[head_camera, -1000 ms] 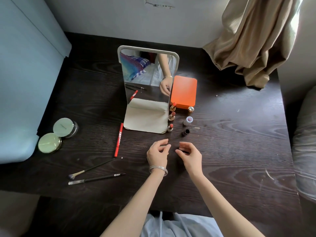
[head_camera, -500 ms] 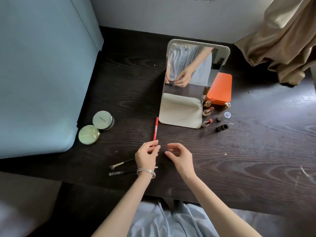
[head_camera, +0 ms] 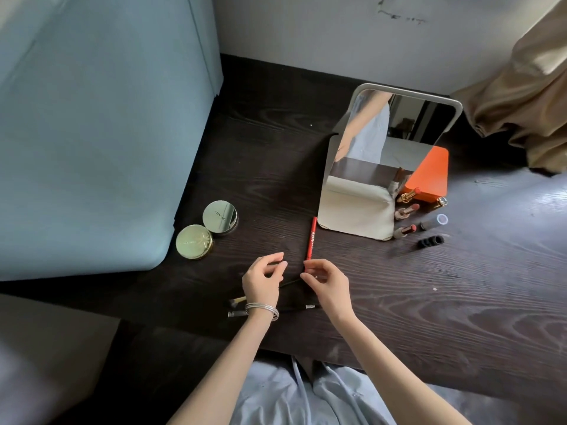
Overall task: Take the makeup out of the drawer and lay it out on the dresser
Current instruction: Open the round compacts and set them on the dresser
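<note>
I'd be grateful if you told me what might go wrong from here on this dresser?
The hands, left and right, work right above two brushes; a wrist could sweep them off the near edge. The right fingertips sit at the red pencil, which may roll if nudged. The uncapped lipsticks beside the mirror could topple and smear.

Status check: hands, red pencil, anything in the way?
Left hand pinching something thin and dark. Right hand fingertips at red pencil near end. Brushes lie under wrists.
</note>
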A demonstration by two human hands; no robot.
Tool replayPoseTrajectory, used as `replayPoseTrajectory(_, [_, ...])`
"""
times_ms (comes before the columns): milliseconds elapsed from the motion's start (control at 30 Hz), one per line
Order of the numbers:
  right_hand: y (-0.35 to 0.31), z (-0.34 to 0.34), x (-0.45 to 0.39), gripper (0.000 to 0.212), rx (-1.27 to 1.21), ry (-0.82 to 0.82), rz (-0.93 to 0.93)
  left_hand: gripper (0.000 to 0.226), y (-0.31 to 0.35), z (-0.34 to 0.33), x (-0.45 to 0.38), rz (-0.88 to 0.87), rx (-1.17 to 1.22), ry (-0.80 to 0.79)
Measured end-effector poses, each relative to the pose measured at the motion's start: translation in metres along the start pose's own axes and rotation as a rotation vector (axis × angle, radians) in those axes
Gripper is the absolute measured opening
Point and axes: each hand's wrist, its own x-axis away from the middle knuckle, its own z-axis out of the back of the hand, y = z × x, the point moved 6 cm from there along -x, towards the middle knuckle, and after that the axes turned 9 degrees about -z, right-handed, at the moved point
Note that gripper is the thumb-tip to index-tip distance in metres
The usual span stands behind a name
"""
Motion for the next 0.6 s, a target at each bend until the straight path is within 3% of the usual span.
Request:
replayPoseTrajectory(267, [-0.005,0.000,-0.004,0.016,0.035,0.061,0.018,0.018,-0.002,0.006,0.000,0.009,0.000,0.000])
replayPoseTrajectory(600, [-0.042,-0.052,-0.011,0.015,0.058,-0.087,0.104,0.021,-0.013,0.073,-0.023,0.003,-0.095,0.170])
